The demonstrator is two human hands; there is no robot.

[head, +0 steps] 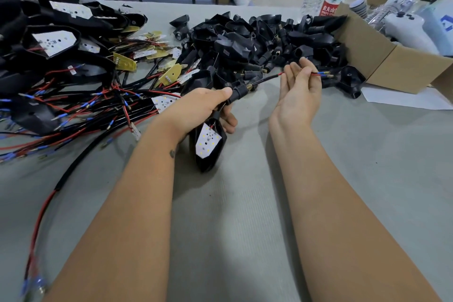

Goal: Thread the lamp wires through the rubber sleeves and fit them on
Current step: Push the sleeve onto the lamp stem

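The left hand (pixel 208 105) grips the black rubber sleeve (pixel 236 95) at the neck of a black lamp housing (pixel 208 147), which hangs below the fist with its white LED board (pixel 207 139) facing up. The right hand (pixel 300 88), palm up with fingers curled, pinches the lamp wires (pixel 267 78) near their blue-tipped terminals (pixel 323 75). The wires run taut from the sleeve's brass-coloured spring end across to the right hand, above the grey table (pixel 245 203), just in front of a pile of black rubber sleeves (pixel 257 39).
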